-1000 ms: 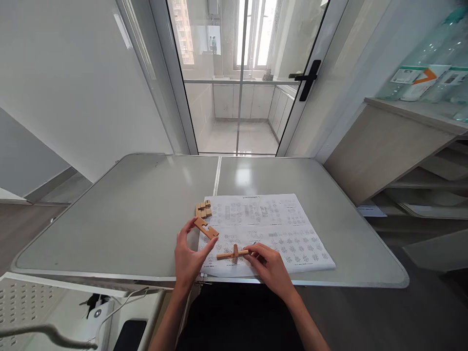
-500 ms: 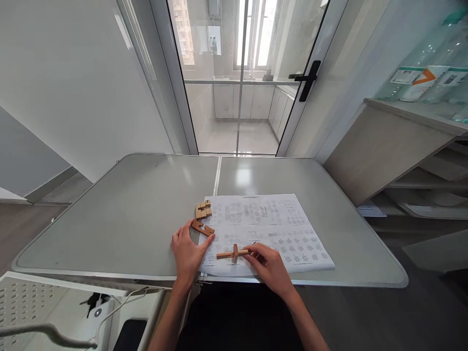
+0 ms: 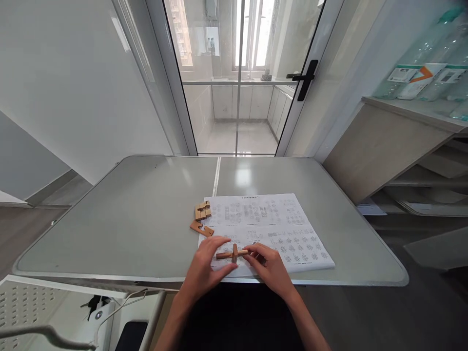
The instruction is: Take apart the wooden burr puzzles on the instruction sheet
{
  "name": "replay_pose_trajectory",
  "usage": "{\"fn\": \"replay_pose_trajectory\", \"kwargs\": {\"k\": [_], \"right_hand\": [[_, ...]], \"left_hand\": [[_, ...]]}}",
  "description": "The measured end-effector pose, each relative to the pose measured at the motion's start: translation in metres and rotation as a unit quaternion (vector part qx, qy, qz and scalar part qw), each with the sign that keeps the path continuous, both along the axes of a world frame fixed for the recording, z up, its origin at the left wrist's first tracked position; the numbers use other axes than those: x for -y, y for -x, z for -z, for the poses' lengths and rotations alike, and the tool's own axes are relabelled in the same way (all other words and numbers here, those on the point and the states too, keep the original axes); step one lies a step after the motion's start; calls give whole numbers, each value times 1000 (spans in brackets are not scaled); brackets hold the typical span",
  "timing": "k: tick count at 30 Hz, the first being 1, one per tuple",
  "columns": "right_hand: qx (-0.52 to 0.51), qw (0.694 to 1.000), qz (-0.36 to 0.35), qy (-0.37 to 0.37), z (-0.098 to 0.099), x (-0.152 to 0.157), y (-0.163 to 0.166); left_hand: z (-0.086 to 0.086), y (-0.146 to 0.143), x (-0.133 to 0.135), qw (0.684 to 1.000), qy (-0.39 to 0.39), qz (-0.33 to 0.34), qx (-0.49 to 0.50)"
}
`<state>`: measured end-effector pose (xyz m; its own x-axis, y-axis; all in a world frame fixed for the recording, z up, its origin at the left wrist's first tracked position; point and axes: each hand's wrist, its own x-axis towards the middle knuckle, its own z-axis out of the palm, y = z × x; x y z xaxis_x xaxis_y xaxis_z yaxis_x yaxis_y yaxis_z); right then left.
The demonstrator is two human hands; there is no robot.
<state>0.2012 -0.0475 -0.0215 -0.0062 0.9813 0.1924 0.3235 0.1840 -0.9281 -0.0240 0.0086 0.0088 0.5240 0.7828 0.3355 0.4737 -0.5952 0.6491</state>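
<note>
1. Cross: two wooden bars joined at a notch, kept low over the sheet near the table front edge. It is pinched at its right end by the right hand, fingers closed on the bar, apparently so the joint stays steady.
2. Left hand: placed at the cross's left end, fingers curved beside and under the bar. Whether the bar is actually gripped or only touched cannot be told; the fingertips are masked by the wood.
3. Notched piece: laid flat, released, at the sheet's left edge, just beyond the left hand, within easy reach.
4. Block cluster: several small pieces packed together just behind the notched piece; their number is not made out.
5. Sheet: printed diagrams, too small to be read; kept under the work, presumably for reference.
6. Hidden: the sheet's near edge is covered by both hands.
</note>
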Motion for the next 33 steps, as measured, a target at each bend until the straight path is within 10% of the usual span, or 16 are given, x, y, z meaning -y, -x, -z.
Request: {"fn": "replay_pose_trajectory", "kwargs": {"k": [33], "right_hand": [[2,999,-18,-32,-2,3,-2]], "left_hand": [[-35,-1,12,987,154,18,-26]]}}
